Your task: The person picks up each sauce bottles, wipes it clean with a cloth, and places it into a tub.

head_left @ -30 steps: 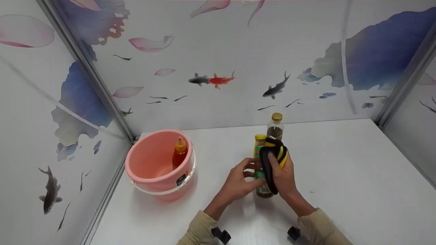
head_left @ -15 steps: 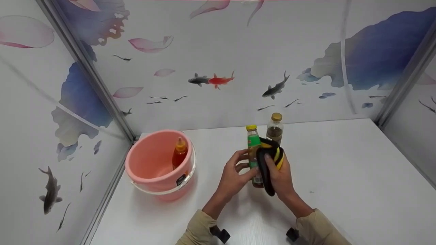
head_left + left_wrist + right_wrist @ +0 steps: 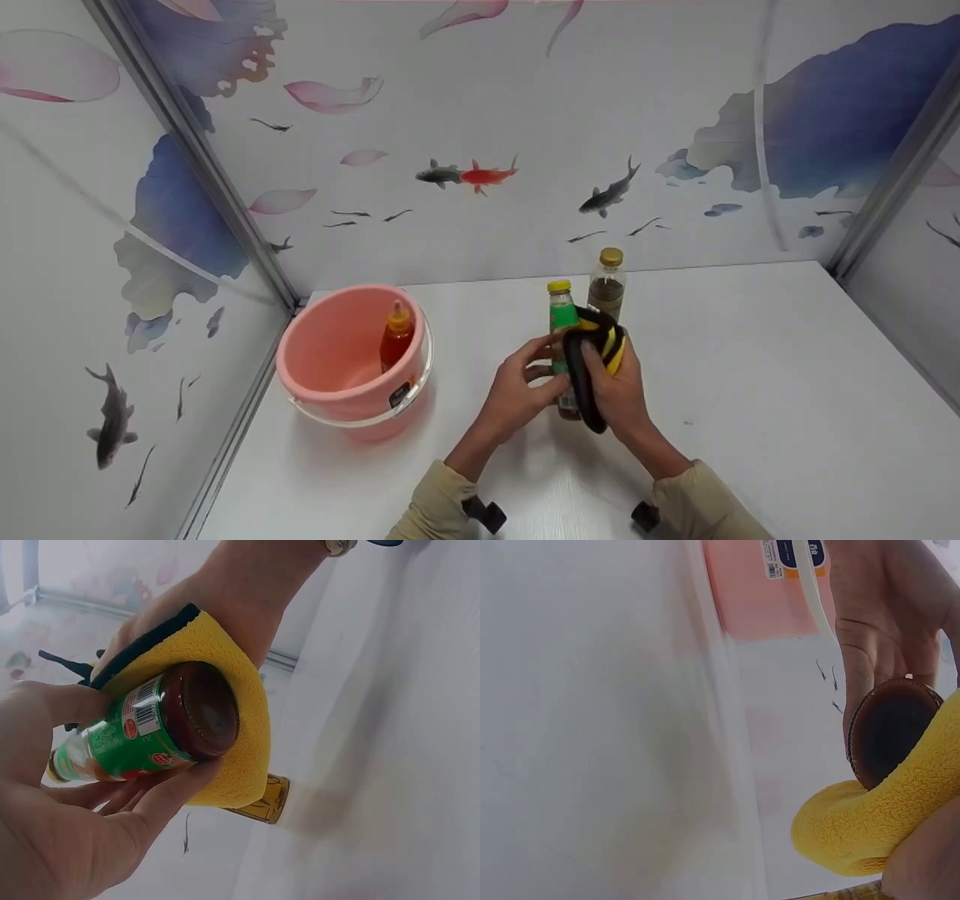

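My left hand (image 3: pixel 517 390) grips a glass sauce bottle (image 3: pixel 562 316) with a yellow cap and green label. Its dark brown base (image 3: pixel 201 709) is raised off the table and faces the left wrist camera. My right hand (image 3: pixel 621 390) holds a folded yellow cloth with black edging (image 3: pixel 582 382) against the bottle's right side. In the left wrist view the yellow fleecy side of the cloth (image 3: pixel 251 712) wraps partly round the glass. The right wrist view shows the cloth (image 3: pixel 862 829) pressed along the bottle's base (image 3: pixel 892 727), with my left fingers behind it.
A pink bucket (image 3: pixel 330 397) with a white handle stands on the left of the white table (image 3: pixel 750 390). Inside it is a squeeze bottle of red-orange sauce (image 3: pixel 396 341). A glass bottle with a gold cap (image 3: pixel 606 289) stands just behind my hands, near the back wall.
The green-labelled bottle has shifted left and a little away from me, then dipped slightly. Both hands and the cloth have moved slightly left with it. The bucket and gold-capped bottle stay put.
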